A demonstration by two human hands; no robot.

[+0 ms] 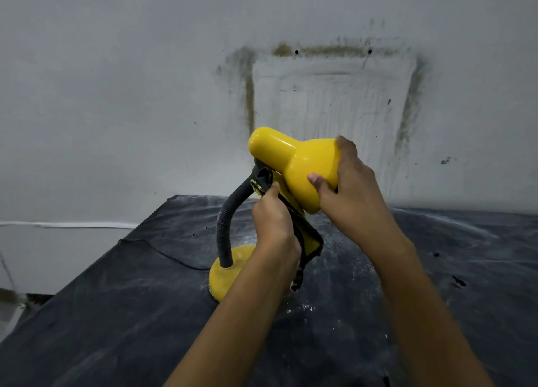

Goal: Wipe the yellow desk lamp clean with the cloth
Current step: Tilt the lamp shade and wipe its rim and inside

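The yellow desk lamp [291, 159] stands on a dark-covered table [116, 314], its shade tilted up and to the left on a black flexible neck [230, 220]. Its round yellow base [225, 273] sits partly behind my left forearm. My right hand [346, 183] grips the wide rim of the shade, thumb on the near side. My left hand [273, 220] holds a yellow and black cloth [311, 241] and presses its upper end against the joint where neck meets shade. The rest of the cloth hangs down below my wrist.
A black power cord [163, 254] runs left from the lamp base across the table. White dust specks [343, 258] lie on the cover right of the base. A stained grey wall [320, 95] rises close behind the table; the table's left edge drops off at the lower left.
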